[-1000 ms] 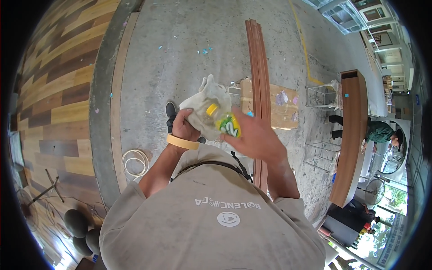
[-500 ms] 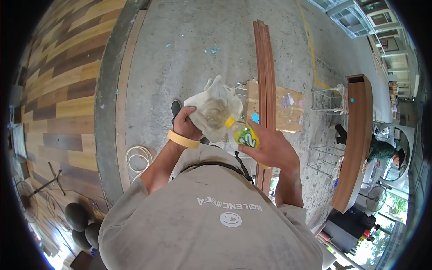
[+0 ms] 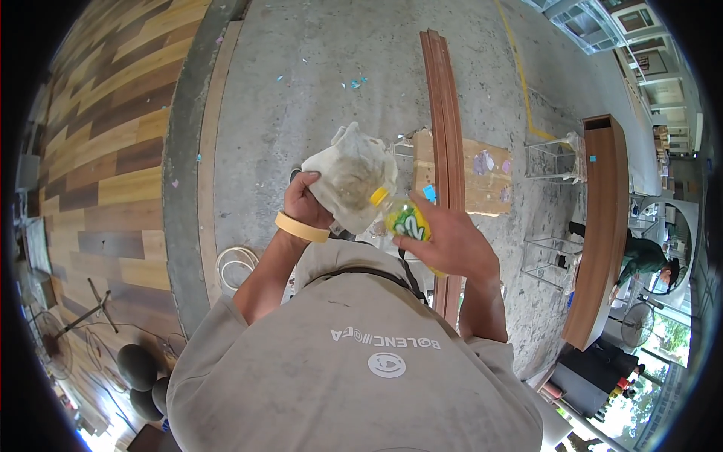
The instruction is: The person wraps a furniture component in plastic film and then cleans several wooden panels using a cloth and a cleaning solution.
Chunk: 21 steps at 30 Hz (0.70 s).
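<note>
My left hand (image 3: 305,202) is closed on the left side of a whitish, stained cloth (image 3: 348,172), which spreads out in front of my waist. Brownish smudges mark the middle of the cloth. In my right hand (image 3: 456,239) is a plastic bottle (image 3: 407,220) with a yellow cap and a green-and-yellow label. It is tilted, its capped end pointing left toward the cloth's lower right edge. Whether cap and cloth touch, I cannot tell. A loose tan band (image 3: 301,227) circles my left wrist.
Long reddish-brown boards (image 3: 444,113) lie across a wooden panel (image 3: 486,175) to the right. Farther right, a long brown wooden piece (image 3: 599,226) rests on metal stands (image 3: 553,160), with a person (image 3: 646,255) behind it. Wood-plank flooring (image 3: 113,151) and a coiled white hose (image 3: 235,267) are at left.
Cloth, bottle and both hands have shifted slightly left in the view. The bottle stays tilted toward the cloth, and both grips are unchanged.
</note>
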Available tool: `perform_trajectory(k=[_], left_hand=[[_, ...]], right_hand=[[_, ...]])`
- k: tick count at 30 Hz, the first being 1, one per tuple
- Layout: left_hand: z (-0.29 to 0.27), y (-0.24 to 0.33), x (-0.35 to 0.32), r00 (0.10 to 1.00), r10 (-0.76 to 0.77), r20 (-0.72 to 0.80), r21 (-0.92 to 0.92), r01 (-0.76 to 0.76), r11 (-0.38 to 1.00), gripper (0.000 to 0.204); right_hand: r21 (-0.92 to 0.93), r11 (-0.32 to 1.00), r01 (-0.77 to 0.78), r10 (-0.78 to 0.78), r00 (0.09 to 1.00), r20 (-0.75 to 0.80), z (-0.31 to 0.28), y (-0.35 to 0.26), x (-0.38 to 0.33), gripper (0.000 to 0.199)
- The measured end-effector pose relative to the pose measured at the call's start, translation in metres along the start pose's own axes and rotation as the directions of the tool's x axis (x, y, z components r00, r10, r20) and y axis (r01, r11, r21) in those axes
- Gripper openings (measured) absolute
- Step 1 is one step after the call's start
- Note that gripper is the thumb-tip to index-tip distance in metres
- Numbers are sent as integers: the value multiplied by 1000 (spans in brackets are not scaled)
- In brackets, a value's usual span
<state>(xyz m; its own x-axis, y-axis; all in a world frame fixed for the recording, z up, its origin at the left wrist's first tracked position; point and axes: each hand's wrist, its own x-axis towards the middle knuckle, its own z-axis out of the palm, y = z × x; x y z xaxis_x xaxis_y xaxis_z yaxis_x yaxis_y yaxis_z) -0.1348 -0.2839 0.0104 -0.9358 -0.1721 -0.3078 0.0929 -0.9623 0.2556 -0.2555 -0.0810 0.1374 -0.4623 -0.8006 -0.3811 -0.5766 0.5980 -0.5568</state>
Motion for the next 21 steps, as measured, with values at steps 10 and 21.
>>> perform_trajectory(k=[10,21], left_hand=[[-16,-1,5,998,44,-42,-29,-46,999,58],[-44,23,45,977,52,-209,6,-52,999,51]], right_hand=[[-22,998,-55,56,997,48,-3,-23,26,63],[94,979,-179,167,978,123,17,-24,98,74]])
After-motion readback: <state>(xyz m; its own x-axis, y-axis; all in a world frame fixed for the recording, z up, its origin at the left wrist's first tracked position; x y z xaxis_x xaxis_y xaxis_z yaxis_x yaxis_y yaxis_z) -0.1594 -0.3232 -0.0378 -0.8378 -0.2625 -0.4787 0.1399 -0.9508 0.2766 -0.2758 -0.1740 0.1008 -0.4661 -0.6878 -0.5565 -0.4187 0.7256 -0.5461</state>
